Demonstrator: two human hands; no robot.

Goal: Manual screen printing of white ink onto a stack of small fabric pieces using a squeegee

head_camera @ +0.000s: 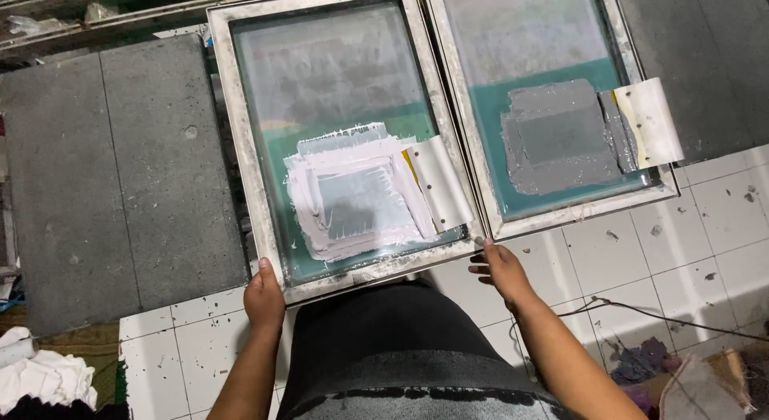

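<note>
A screen-printing frame (240, 139) with a metal rim lies in front of me, its green mesh smeared with white ink (352, 195). A pale squeegee (439, 183) rests inside it at the right. My left hand (263, 296) grips the frame's near left corner. My right hand (498, 268) touches the near right corner with fingers spread, holding nothing. A second frame (577, 212) lies alongside on the right, holding grey ink (553, 139) and another squeegee (650, 122).
A dark grey padded board (120, 179) lies to the left, another (705, 59) at the far right. White tiled floor (641, 260) shows below, with a black cable (641, 312), white rags (40, 376) and dark cloth scraps (641, 360).
</note>
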